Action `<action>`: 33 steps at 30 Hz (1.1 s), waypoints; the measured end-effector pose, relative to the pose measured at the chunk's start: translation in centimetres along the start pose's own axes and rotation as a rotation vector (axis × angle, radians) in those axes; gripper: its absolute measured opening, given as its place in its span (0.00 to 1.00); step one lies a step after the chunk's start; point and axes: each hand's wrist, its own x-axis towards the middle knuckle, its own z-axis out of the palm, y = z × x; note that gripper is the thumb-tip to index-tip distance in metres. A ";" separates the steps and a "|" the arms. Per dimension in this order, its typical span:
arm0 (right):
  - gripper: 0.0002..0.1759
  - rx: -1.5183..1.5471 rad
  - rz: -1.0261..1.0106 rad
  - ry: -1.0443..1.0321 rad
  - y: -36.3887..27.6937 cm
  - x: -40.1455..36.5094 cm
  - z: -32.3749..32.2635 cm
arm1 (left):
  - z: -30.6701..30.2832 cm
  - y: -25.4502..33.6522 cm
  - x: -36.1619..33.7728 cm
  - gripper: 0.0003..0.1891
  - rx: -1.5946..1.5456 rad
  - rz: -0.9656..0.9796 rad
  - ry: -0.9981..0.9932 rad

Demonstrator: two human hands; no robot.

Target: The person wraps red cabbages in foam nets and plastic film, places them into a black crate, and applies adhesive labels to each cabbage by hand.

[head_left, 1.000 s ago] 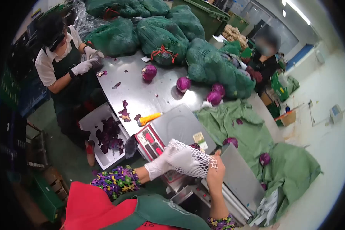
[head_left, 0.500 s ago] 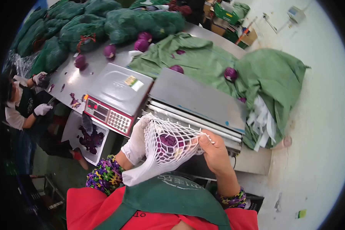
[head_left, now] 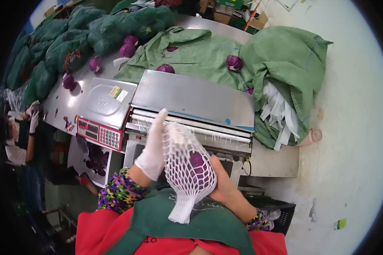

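A red cabbage (head_left: 196, 163) sits inside a white foam net sleeve (head_left: 187, 146) in front of my apron, the sleeve's narrow tail hanging towards me. My left hand (head_left: 151, 148), in a white glove, is against the left side of the sleeve. One gloved digit points straight up, and the other fingers are partly hidden by the mesh, closed on the net. My bare right hand (head_left: 222, 180) cups the cabbage's right side through the net, its fingers mostly hidden behind.
Beyond my hands are a wrapping machine (head_left: 191, 95) and a red-framed scale (head_left: 104, 104). Loose red cabbages (head_left: 234, 63) lie on green sacking (head_left: 200, 51); full green net bags (head_left: 127, 27) are piled behind. A co-worker's gloved hands (head_left: 33, 115) are at left, near a bin of trimmings (head_left: 75, 157).
My right hand has left the stretched net edge and now cups the cabbage. The net has closed further around it, its tail swinging right. My view has shifted; the co-worker's hands came together.
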 end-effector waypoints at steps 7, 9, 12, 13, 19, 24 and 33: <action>0.25 -0.059 -0.164 -0.012 -8.6 9.9 -0.2 | 3.4 1.8 7.1 0.22 0.479 0.579 0.163; 0.28 -0.362 -0.350 0.152 -9.5 14.5 -1.1 | 2.3 0.8 10.4 0.14 0.772 0.527 -0.012; 0.26 -0.863 -0.447 0.341 -10.3 18.9 -3.5 | 1.4 1.4 14.6 0.14 0.606 0.354 0.096; 0.26 -0.864 -0.436 0.353 -10.9 19.4 -4.0 | 1.2 1.8 15.3 0.14 0.653 0.338 0.069; 0.20 -1.483 -0.698 0.377 -13.5 15.7 -6.8 | -2.5 5.5 14.3 0.22 1.454 0.810 -0.109; 0.22 -2.439 -0.927 0.056 -16.9 5.9 -8.4 | -6.6 13.8 4.4 0.25 2.622 0.694 -0.348; 0.12 -2.360 -0.827 -0.310 -12.6 6.7 -11.4 | -5.9 7.4 7.1 0.19 2.499 0.905 -0.861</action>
